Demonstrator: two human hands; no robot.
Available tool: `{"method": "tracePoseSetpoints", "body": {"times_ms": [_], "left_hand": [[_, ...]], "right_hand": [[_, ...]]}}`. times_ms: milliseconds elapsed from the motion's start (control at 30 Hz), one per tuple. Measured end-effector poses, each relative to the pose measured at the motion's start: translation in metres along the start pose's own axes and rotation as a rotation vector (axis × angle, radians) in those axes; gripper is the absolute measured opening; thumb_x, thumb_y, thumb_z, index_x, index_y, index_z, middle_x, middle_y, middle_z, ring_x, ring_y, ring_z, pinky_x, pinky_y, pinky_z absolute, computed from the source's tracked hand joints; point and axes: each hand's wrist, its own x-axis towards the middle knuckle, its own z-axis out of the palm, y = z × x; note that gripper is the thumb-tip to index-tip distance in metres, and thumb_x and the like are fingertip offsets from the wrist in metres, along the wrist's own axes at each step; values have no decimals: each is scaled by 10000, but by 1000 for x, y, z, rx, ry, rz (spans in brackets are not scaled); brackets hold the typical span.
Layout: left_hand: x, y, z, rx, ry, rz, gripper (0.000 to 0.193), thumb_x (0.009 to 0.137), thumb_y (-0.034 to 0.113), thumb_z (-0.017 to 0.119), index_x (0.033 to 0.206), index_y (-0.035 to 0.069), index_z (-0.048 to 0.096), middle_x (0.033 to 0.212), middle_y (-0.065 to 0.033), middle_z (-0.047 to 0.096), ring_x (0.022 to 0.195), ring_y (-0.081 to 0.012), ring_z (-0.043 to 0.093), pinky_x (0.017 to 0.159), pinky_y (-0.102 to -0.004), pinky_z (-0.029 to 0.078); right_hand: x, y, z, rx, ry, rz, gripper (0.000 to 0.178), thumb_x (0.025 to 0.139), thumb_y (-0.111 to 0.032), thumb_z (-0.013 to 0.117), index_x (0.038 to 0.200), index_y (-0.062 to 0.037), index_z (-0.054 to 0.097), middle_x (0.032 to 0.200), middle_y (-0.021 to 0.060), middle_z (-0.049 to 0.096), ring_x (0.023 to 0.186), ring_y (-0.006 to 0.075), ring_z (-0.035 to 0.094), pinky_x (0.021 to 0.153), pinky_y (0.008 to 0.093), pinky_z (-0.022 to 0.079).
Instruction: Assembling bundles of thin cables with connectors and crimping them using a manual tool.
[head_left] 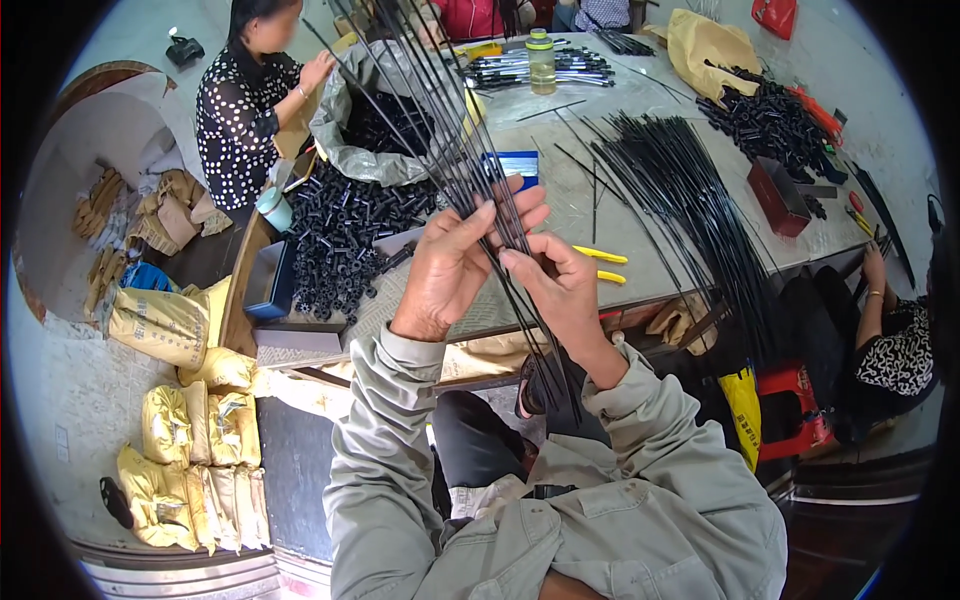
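My left hand (450, 260) is closed round a loose bundle of long thin black rods (425, 110), thumb on top and fingertips showing behind them. The rods slant from the upper left down past the table's front edge. Close beside it, my right hand (558, 285) pinches the same rods lower down between thumb and fingers. Just right of my hands, a pair of yellow handles (602, 264), perhaps of pliers, lies on the table. A large heap of similar black rods (690, 200) is spread farther right. Small black tubular parts (335, 235) are piled to my left.
A grey plastic bag (375, 165) of black parts stands beyond the pile. A blue-sided box (268, 280) sits at the table's left edge. A bottle (541, 62) stands at the back. People work at left (245, 110) and right (895, 340). Yellow sacks (165, 425) line the floor.
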Motion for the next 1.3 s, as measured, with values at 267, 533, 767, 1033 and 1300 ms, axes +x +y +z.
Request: {"method": "tracePoseSetpoints", "body": {"times_ms": [267, 533, 767, 1033, 1300], "left_hand": [[-5, -1, 3, -77, 88, 78, 423, 912, 180, 470, 1230, -86, 388, 1188, -246, 504, 1098, -301, 526, 932, -389, 433], [-6, 0, -9, 79, 290, 67, 373, 866, 48, 518, 1194, -100, 423, 1158, -238, 525, 1040, -286, 565, 858, -349, 493], [-22, 19, -22, 109, 304, 139, 331, 849, -36, 481, 1171, -101, 447, 1127, -227, 548, 1013, -277, 579, 863, -357, 498], [-22, 20, -14, 95, 253, 117, 375, 847, -43, 478, 1214, -90, 415, 1166, -226, 526, 1062, -281, 551, 916, -353, 462], [-22, 10, 0, 10, 179, 151, 427, 850, -11, 505, 1254, -70, 377, 1186, -198, 525, 1103, -266, 524, 951, -347, 425]], "right_hand": [[-1, -2, 1, -114, -23, -134, 112, 865, -92, 560, 844, 13, 592, 678, -24, 507, 605, 19, 401, 520, 186, 330], [45, 5, -20, -387, -3, -89, 267, 894, -188, 475, 760, 2, 606, 581, -31, 475, 537, 40, 398, 467, 223, 303], [150, 1, -125, -822, 143, -409, 290, 893, -223, 439, 787, -24, 621, 600, 79, 558, 567, 148, 545, 523, 297, 408], [56, 89, -217, -1753, -184, 226, 270, 829, -284, 556, 763, -24, 589, 744, 119, 615, 664, 330, 593, 606, 411, 479], [1, 6, -39, -233, -471, 40, 298, 900, -269, 510, 1002, 10, 528, 870, 76, 581, 720, 171, 590, 600, 286, 469]]}}
